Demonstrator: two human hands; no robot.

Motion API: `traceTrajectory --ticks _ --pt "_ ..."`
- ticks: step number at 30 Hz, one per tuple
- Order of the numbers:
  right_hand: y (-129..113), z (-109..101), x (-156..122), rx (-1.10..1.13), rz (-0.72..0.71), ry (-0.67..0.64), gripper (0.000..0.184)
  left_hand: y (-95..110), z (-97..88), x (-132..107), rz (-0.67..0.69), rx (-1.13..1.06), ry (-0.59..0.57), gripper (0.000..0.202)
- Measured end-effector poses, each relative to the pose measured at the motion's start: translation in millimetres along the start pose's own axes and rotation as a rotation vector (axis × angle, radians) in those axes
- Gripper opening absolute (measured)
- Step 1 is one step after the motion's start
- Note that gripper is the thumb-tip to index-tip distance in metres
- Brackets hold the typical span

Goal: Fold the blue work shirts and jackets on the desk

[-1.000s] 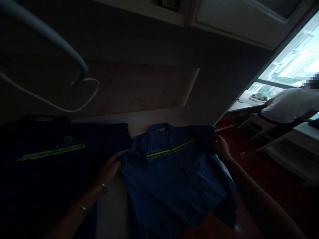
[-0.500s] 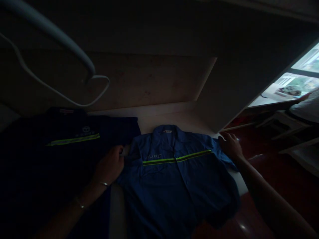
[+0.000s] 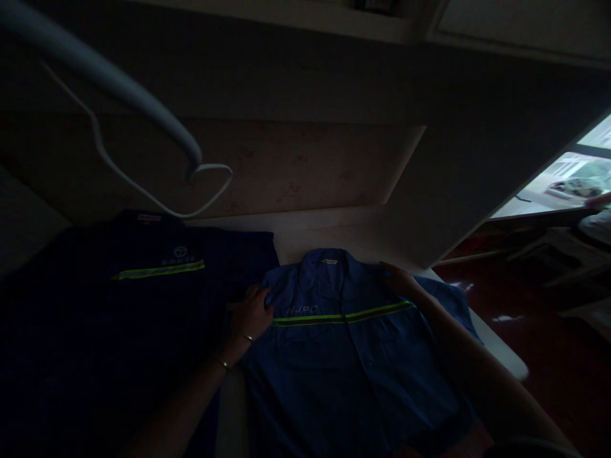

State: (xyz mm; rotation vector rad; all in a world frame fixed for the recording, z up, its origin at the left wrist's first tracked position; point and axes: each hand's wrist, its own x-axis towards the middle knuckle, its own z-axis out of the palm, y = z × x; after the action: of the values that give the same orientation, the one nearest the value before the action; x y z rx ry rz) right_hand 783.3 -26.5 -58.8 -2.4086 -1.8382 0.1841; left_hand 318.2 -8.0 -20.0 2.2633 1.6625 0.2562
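Note:
A blue work shirt (image 3: 353, 362) with a yellow-green reflective stripe lies flat, collar away from me, on a white surface (image 3: 310, 232). My left hand (image 3: 251, 312) rests on the shirt's left shoulder, fingers curled on the fabric edge. My right hand (image 3: 398, 280) lies on the right shoulder near the collar, fingers stretched flat on the cloth. The room is very dark.
A dark navy shirt (image 3: 119, 305) with a similar stripe lies to the left. A pale curved bar (image 3: 109, 79) with a hanging cord crosses the upper left. A wall panel stands behind. Red floor (image 3: 525, 299) and a bright window area lie to the right.
My right hand has moved from the sleeve's outer end inward onto the shoulder. My left hand has shifted right onto the shirt's left shoulder. The view has tilted slightly.

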Motion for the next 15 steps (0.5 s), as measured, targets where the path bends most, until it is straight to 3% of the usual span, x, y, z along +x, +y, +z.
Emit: traceTrajectory --ticks 5,9,12,15 --pt "5.1 7.5 -1.9 0.03 -0.026 0.004 0.049 -43.0 -36.2 13.1 -0.109 -0.004 -0.029 0.044" --pt "2.6 5.5 -4.3 0.065 0.038 0.0 0.048 -68.0 -59.4 30.5 -0.186 -0.089 -0.143 0.039" --pt "-0.2 5.0 -6.6 0.086 0.06 0.001 0.048 -70.5 -67.0 41.1 -0.208 -0.184 -0.175 0.039" --pt "-1.0 8.2 -9.2 0.097 0.083 0.011 0.048 -58.5 -65.1 43.7 -0.222 -0.281 -0.159 0.044"
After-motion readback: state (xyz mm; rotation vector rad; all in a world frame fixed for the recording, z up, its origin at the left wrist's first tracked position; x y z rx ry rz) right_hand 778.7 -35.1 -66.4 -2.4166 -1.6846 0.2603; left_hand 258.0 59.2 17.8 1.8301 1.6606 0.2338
